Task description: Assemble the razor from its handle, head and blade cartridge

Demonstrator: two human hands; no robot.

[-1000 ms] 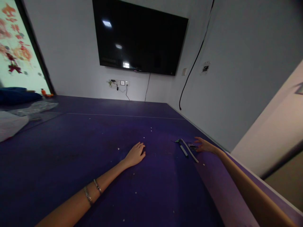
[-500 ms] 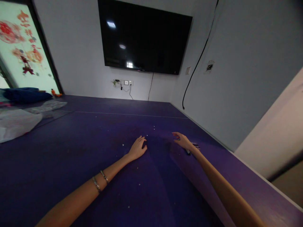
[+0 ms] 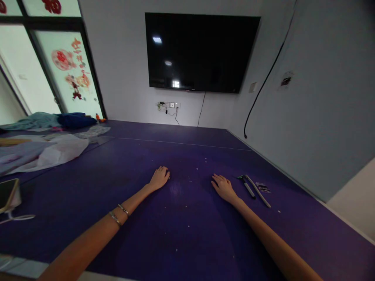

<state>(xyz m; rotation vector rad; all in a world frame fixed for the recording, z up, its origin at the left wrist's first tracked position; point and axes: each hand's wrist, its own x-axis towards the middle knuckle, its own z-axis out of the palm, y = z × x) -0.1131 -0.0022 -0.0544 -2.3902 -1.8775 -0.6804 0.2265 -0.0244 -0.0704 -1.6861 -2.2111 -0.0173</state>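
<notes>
My left hand [image 3: 159, 178] lies palm down on the purple surface [image 3: 181, 218], fingers stretched out and loosely together, with nothing visible in it. Two bracelets circle that forearm. To the right, my right hand [image 3: 224, 188] also rests flat, its fingers extended and slightly spread, holding nothing. Just beyond its right side lies a razor-like tool [image 3: 249, 190] with a grey and black handle. Beside the tool is a slim, curved grey strip [image 3: 259, 192]. A small clear packet with dark pieces [image 3: 263, 187] sits further right. Tiny white specks dot the surface between and around my hands.
A white plastic sheet [image 3: 68, 150] and folded blue cloth [image 3: 76, 120] lie at the far left. Nearer on that side is a phone [image 3: 8, 195] with a strap. A television [image 3: 202, 52] hangs on the back wall; a black cable [image 3: 265, 80] dangles at the right.
My right hand has lowered from a raised, curled pose to flat on the surface, uncovering the razor-like tool and strip. My left hand has shifted left. The view has swung left.
</notes>
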